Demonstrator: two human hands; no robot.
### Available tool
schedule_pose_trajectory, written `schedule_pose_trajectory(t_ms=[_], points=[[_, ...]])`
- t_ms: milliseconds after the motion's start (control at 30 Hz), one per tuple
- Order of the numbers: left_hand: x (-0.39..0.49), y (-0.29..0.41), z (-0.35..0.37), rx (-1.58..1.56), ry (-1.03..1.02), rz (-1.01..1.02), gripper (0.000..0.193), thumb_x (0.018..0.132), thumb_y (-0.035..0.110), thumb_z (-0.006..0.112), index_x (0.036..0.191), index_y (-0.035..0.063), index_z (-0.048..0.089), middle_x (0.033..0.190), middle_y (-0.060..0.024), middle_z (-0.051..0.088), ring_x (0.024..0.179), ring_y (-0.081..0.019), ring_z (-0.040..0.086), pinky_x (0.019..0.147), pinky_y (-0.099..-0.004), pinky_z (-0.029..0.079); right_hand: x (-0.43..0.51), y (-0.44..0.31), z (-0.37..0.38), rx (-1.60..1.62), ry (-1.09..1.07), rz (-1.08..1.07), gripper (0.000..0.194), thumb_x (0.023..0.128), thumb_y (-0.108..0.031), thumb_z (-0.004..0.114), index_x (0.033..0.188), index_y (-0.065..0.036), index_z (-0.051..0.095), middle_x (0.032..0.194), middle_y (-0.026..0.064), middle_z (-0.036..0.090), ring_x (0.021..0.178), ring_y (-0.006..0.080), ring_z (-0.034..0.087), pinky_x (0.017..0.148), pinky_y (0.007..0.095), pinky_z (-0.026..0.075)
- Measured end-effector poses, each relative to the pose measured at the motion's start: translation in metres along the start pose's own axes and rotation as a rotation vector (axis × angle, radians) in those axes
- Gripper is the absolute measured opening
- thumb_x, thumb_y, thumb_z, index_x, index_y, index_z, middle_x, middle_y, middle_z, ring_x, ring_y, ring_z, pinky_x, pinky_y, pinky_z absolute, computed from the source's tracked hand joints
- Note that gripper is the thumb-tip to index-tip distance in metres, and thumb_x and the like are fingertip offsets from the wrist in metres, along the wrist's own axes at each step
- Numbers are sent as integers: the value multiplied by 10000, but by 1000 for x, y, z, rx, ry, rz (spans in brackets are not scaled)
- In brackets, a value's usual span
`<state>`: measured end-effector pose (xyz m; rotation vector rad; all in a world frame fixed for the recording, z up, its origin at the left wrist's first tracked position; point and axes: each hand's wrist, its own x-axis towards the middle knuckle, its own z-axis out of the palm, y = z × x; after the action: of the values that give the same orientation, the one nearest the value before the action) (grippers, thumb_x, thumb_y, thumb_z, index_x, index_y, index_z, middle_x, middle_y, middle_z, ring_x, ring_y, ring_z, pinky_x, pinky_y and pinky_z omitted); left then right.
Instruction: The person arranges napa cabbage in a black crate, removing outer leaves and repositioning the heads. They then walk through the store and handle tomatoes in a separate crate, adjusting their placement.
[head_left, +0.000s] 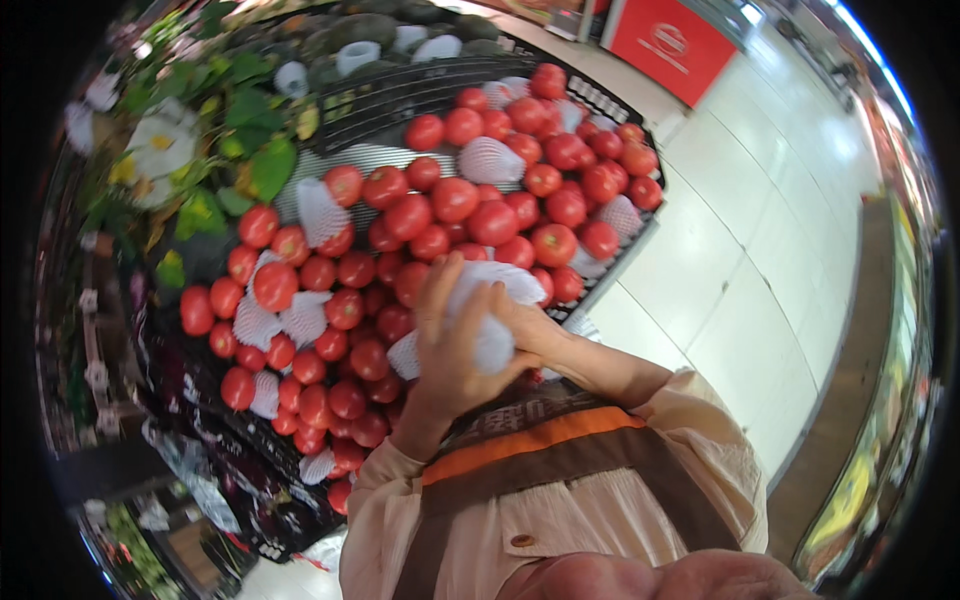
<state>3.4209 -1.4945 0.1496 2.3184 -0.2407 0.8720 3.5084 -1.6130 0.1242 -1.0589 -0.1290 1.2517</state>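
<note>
In front of my apron, my left hand (457, 337) and my right hand (525, 319) press together around white foam net sleeves (491, 349). The fingers of my left hand point up across the front of the foam, and my right hand is partly hidden behind it. Another part of the white foam (502, 279) sticks out above my hands. Whether anything is inside cannot be seen. Below and around my hands lies a large heap of red tomatoes (409, 217), with loose foam net sleeves (491, 160) scattered among them.
A black plastic crate edge (652, 157) borders the tomatoes. Dark eggplants (195, 420) lie at the left, leafy greenery (247, 127) at upper left, and dark green round produce (352, 34) behind. A tiled floor (697, 247) and a red counter panel (667, 45) are at the right.
</note>
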Motion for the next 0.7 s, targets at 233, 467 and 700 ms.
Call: schedule_pose_trajectory(t_ms=[233,467,700], points=[[-7,-42,-24,41,333,-20,448,787,97,753,1167,-51,565,1157,-188,580,994,-348,591,903,-460,493,-7,6,4,-900,-97,-718,1145,653,-344,859,1514,-73,154,1463,238,324,1356,393,345,1101,470,322],[27,-25,-17,163,448,-114,469,795,-4,697,1229,-69,531,1187,-194,543,1082,-317,552,918,-435,489,-21,-19,-124,-1655,884,-664,965,628,-302,847,1455,-153,372,1543,207,194,1377,447,267,1092,600,240],[75,-10,127,-46,-33,-79,554,733,-2,704,1263,12,544,1289,-191,554,1196,-337,540,1031,-438,417,-2,-51,-236,-1775,468,-452,607,644,-428,798,1149,-131,639,1062,59,598,1089,283,539,915,473,456]])
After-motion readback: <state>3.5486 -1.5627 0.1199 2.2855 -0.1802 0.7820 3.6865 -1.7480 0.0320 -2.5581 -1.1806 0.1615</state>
